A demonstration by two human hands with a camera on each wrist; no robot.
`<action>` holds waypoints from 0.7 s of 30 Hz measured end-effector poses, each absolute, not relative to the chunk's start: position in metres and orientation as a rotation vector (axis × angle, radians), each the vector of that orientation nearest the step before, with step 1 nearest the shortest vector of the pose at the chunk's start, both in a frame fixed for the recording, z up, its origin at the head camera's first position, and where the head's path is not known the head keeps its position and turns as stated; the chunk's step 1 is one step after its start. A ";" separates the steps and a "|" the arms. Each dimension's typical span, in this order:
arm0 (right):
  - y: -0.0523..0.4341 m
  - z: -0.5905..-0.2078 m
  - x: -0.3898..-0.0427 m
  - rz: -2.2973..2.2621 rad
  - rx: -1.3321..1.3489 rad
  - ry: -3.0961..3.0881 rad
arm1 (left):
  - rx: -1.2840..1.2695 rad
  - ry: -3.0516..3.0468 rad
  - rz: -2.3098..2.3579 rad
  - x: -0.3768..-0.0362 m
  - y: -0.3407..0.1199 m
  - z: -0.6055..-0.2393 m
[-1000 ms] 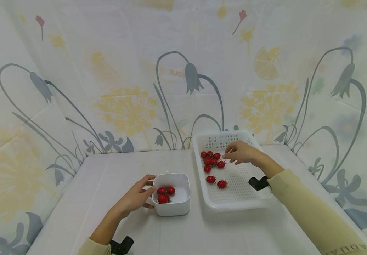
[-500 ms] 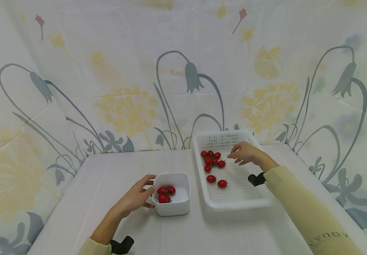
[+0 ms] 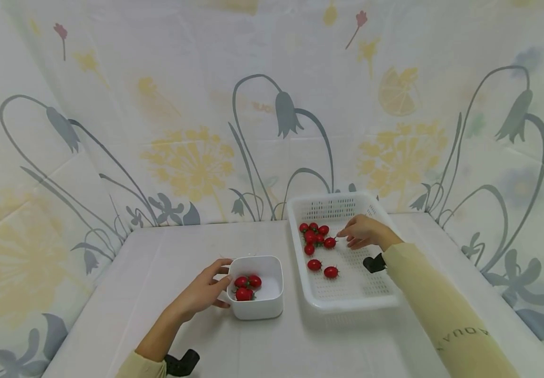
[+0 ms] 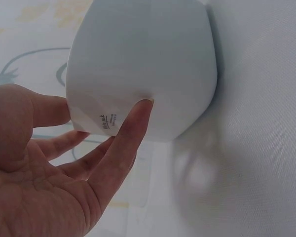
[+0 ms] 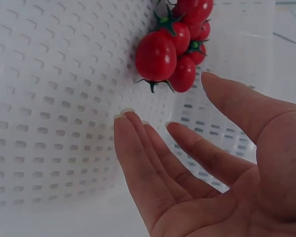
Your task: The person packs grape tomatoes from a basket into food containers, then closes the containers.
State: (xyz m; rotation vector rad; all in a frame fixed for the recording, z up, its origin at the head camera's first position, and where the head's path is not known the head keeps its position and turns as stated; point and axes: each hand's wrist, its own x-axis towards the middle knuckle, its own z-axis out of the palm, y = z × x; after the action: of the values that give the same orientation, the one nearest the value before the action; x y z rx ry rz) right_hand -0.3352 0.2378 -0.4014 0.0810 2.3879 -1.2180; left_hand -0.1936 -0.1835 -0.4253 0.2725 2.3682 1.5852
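Note:
My left hand [image 3: 201, 291] holds the left side of a small white square box [image 3: 258, 310] standing on the table. In the left wrist view, one finger [image 4: 135, 123] presses on the box's outer wall, while the thumb is at its edge. Several red cherry tomatoes [image 3: 243, 294] lie inside. My right hand [image 3: 364, 232] is over a white perforated basket [image 3: 347, 304], holding nothing. Its thumb and fingers are spread apart in the right wrist view, just short of a cluster of cherry tomatoes [image 5: 156, 57] with green stems.
Two cherry tomatoes [image 3: 331, 272] lie apart from the cluster, nearer the basket's front. A white cloth [image 3: 182, 247] covers the table, and a flower-printed curtain [image 3: 196, 105] rises behind and at both sides.
My right hand first draws back a little from the cluster of tomatoes, then dips slightly lower, with its forearm swinging left. My left hand and the box stay in place.

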 end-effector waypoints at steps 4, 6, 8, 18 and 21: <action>0.235 -0.406 -0.338 -1.212 0.136 2.369 | 0.269 2.366 1.585 -0.194 -0.184 -0.425; 0.234 -0.409 -0.339 -1.201 0.153 2.357 | 0.272 2.364 1.584 -0.194 -0.184 -0.425; 0.232 -0.411 -0.340 -1.187 0.165 2.349 | 0.277 2.359 1.588 -0.194 -0.184 -0.425; 0.219 -0.415 -0.339 -1.179 0.156 2.352 | 0.288 2.354 1.594 -0.195 -0.186 -0.426; 0.216 -0.417 -0.340 -1.186 0.172 2.363 | 0.291 2.353 1.595 -0.195 -0.186 -0.427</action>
State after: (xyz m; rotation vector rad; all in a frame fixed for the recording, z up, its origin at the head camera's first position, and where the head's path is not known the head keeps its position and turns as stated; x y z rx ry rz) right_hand -0.3399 0.2155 -0.4168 0.1724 2.3632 -1.1857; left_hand -0.1946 -0.1856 -0.4270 0.2906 2.3530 1.5952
